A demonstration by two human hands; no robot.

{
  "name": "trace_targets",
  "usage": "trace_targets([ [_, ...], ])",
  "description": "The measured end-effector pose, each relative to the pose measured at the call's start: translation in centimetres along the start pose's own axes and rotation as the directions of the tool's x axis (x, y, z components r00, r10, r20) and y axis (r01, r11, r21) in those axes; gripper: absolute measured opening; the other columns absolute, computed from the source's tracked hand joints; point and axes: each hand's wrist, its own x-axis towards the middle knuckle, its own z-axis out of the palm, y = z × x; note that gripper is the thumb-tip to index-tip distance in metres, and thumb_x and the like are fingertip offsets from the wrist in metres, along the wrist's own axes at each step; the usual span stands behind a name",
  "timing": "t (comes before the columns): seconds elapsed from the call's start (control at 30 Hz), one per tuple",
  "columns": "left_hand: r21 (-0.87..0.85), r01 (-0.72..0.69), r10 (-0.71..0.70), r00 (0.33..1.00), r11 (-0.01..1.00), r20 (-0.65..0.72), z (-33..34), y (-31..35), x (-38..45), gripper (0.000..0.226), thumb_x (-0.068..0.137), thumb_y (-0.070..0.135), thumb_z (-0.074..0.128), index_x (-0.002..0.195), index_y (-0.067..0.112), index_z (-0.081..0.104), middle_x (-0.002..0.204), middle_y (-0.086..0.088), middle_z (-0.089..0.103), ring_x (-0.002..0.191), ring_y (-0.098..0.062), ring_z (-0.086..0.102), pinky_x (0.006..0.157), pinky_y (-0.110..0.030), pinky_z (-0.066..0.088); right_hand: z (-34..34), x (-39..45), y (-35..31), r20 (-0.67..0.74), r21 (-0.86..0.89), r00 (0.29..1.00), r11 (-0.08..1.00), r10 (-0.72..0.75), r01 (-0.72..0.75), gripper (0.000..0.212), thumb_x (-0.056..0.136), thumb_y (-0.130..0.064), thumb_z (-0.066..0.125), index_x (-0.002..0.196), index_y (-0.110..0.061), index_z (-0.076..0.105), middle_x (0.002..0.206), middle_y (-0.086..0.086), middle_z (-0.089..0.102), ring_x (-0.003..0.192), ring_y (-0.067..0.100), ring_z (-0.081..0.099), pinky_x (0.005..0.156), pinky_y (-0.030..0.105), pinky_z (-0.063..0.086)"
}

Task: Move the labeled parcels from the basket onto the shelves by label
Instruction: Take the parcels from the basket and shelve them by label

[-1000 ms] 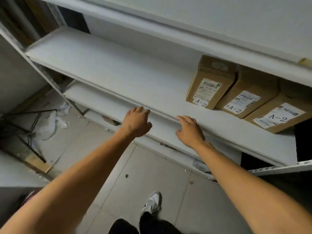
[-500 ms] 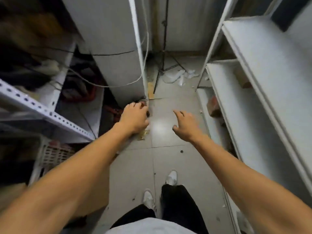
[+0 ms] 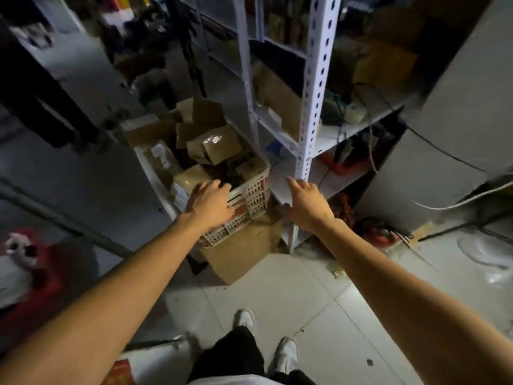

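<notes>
A white plastic lattice basket [image 3: 249,195] stands on a flattened cardboard box [image 3: 241,251] beside a shelf post. It holds several brown cardboard parcels [image 3: 213,147], some with white labels I cannot read. My left hand [image 3: 209,202] hovers over the basket's near rim, fingers relaxed and empty. To the right of the basket my right hand [image 3: 306,202] reaches forward with straight fingers and holds nothing. The shelf with the A-2 parcels is out of view.
A white perforated shelf post [image 3: 313,101] rises just behind my right hand, with cluttered shelves [image 3: 341,134] of cables and tape to its right. Red tools [image 3: 374,232] lie on the floor. A red crate [image 3: 30,279] sits at the left. My feet stand on grey tiles.
I have turned from the A-2 shelf, past the aisle, round to the basket. Both empty hands stayed stretched out and now hang over the basket area.
</notes>
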Motion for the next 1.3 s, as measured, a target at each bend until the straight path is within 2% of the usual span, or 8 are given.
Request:
trace_targets([
  [0.2,-0.109,0.252,-0.255,0.967,0.962,-0.020,-0.5,-7.7,-3.3,0.055,0.087,0.033,0.062,0.137,0.012,0.050,0.137,-0.011,0.053,0.123,-0.034,0.052,0.100,-0.040,0.046,1.9,5.5,-8.5,0.108,0.027,0.972,0.978,-0.210,0.208,0.078,0.091,-0.028,0.064,0.157,-0.022,0.024,0.148,0.014,0.043,0.134,0.034,0.040,0.109,0.049,0.042],
  [0.43,-0.188,0.333,-0.344,0.938,0.924,-0.032,-0.2,-14.0,-1.9,0.050,0.088,0.032,0.061,0.133,0.011,0.053,0.133,-0.013,0.058,0.121,-0.033,0.054,0.100,-0.041,0.046,4.8,11.3,-14.3,0.199,-0.026,0.939,0.957,-0.279,0.290,0.075,0.091,-0.029,0.061,0.156,-0.021,0.024,0.148,0.014,0.042,0.132,0.036,0.040,0.108,0.049,0.041],
  [0.63,-0.246,0.317,-0.318,0.947,0.916,0.040,1.2,-18.8,2.4,0.050,0.087,0.036,0.063,0.129,0.013,0.053,0.132,-0.012,0.059,0.119,-0.032,0.055,0.099,-0.043,0.047,7.0,15.8,-16.8,0.251,-0.043,0.944,0.972,-0.214,0.232,0.073,0.091,-0.029,0.060,0.154,-0.020,0.025,0.146,0.015,0.044,0.132,0.037,0.040,0.107,0.050,0.041],
  [0.9,-0.291,0.254,-0.257,0.966,0.922,0.029,0.1,-21.9,8.9,0.055,0.085,0.040,0.066,0.131,0.015,0.051,0.131,-0.010,0.059,0.116,-0.030,0.057,0.096,-0.044,0.050,6.3,21.4,-17.6,0.199,0.009,0.968,0.988,-0.150,0.151,0.059,0.086,-0.022,0.062,0.140,-0.021,0.038,0.128,0.012,0.054,0.113,0.037,0.054,0.087,0.045,0.052],
  [1.0,-0.306,0.224,-0.229,0.973,0.925,0.018,-0.4,-21.5,11.4,0.049,0.086,0.038,0.067,0.126,0.014,0.053,0.131,-0.010,0.058,0.116,-0.030,0.057,0.096,-0.043,0.050,5.8,24.1,-16.8,0.217,-0.003,0.968,0.991,-0.127,0.131,0.058,0.090,-0.023,0.060,0.142,-0.018,0.037,0.134,0.015,0.049,0.121,0.037,0.050,0.094,0.050,0.050],
  [1.13,-0.381,0.258,-0.272,0.962,0.888,0.017,-0.2,-20.8,14.3,0.043,0.084,0.039,0.064,0.120,0.016,0.055,0.126,-0.010,0.060,0.114,-0.030,0.059,0.094,-0.044,0.051,5.9,27.8,-14.7,0.182,0.084,0.981,0.995,-0.071,0.057,0.062,0.087,-0.026,0.056,0.146,-0.017,0.036,0.142,0.015,0.046,0.129,0.038,0.047,0.100,0.051,0.048],
  [1.23,-0.409,0.303,-0.300,0.951,0.861,0.072,0.1,-19.7,16.7,0.052,0.085,0.040,0.063,0.128,0.013,0.052,0.129,-0.015,0.058,0.117,-0.031,0.058,0.096,-0.044,0.051,6.3,30.0,-12.6,0.160,0.123,0.986,0.992,-0.047,0.027,0.070,0.092,-0.020,0.056,0.154,-0.016,0.023,0.150,0.017,0.036,0.131,0.039,0.044,0.099,0.048,0.048],
  [1.3,-0.409,0.339,-0.308,0.941,0.847,0.141,0.0,-18.7,18.5,0.061,0.086,0.038,0.066,0.137,0.011,0.047,0.132,-0.014,0.057,0.121,-0.031,0.055,0.099,-0.043,0.049,6.5,31.7,-11.4,0.135,0.149,0.991,0.989,-0.015,-0.005,0.072,0.094,-0.022,0.059,0.155,-0.013,0.022,0.152,0.019,0.033,0.134,0.038,0.041,0.103,0.046,0.044],
])
